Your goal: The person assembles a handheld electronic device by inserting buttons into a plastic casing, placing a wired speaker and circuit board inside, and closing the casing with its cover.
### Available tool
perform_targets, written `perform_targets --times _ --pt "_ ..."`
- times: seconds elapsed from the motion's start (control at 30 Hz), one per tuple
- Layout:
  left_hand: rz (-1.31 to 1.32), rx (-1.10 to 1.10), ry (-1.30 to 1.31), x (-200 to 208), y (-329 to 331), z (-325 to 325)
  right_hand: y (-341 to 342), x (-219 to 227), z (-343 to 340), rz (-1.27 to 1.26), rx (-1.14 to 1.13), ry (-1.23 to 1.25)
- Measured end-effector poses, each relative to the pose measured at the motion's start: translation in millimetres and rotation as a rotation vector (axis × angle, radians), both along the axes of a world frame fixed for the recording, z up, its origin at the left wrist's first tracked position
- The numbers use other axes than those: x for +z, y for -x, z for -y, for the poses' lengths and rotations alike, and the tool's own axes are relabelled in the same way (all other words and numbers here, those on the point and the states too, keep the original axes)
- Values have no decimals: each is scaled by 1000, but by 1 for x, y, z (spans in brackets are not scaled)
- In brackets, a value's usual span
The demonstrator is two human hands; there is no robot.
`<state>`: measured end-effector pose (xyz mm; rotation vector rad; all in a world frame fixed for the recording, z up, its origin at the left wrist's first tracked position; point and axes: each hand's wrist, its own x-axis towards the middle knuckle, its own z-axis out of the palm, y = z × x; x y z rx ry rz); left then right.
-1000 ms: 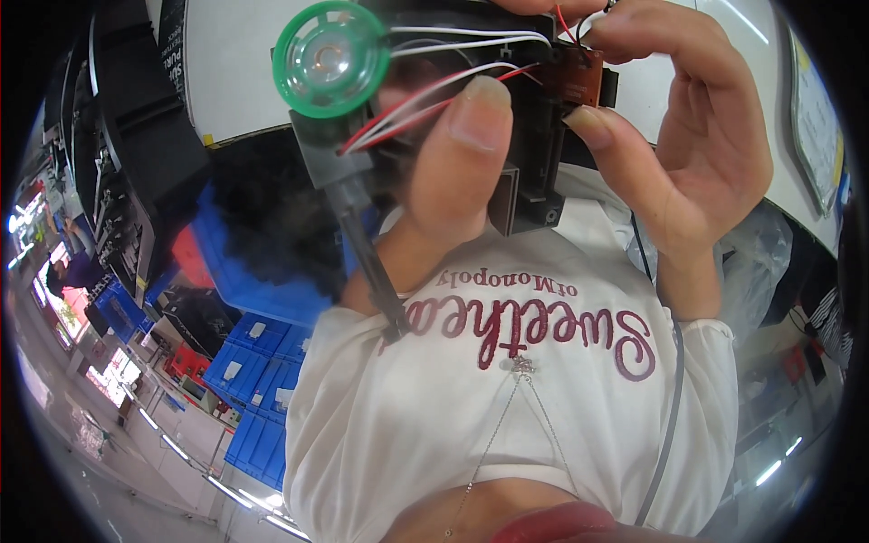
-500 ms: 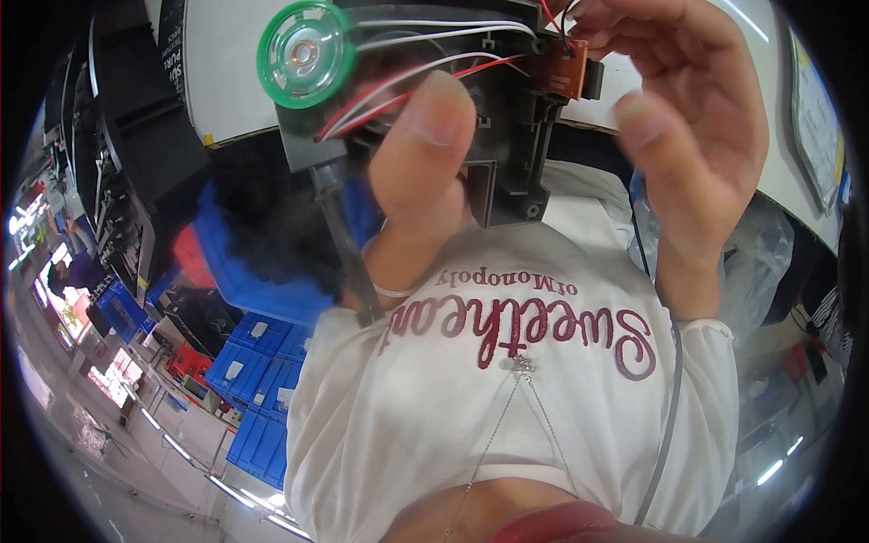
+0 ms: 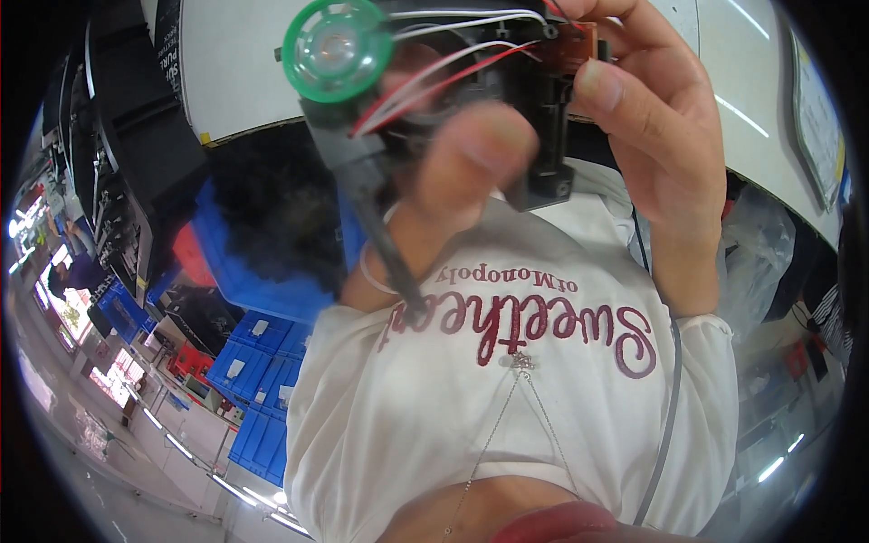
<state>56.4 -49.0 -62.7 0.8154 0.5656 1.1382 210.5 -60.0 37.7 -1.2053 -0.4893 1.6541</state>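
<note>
A black plastic housing is held up in front of my chest, with its inner side showing. My left hand closes round it, the thumb across the front and smeared by motion. At the housing's left end sits a round speaker with a green rim. White and red wires run from there towards a small orange-brown circuit board at the right end. My right hand pinches that end, thumb at the board's lower edge and fingers behind. A black rod or cable hangs from the housing's lower left.
Beyond the housing lies a white tabletop. A blue bin with dark contents stands at the left, near stacked blue boxes. Clear plastic bags hang at the right. A grey cable runs down over my shirt.
The housing and my left hand have shifted right and tilted a little. My right hand has moved in, its thumb coming from apart to the circuit board's edge.
</note>
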Motion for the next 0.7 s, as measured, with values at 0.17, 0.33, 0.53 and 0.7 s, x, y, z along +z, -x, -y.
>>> perform_targets --times 0.17,0.33,0.53,0.7 --pt "-422 212 -859 26 12 -31 -17 -12 -1 62 -134 -111" --pt "-353 -266 -162 50 26 -27 -41 -9 5 179 -39 -250" --pt "1 -599 202 52 4 -27 -24 28 4 695 178 -302" --pt "882 -397 754 83 -22 -32 -73 -12 7 662 -302 -647"
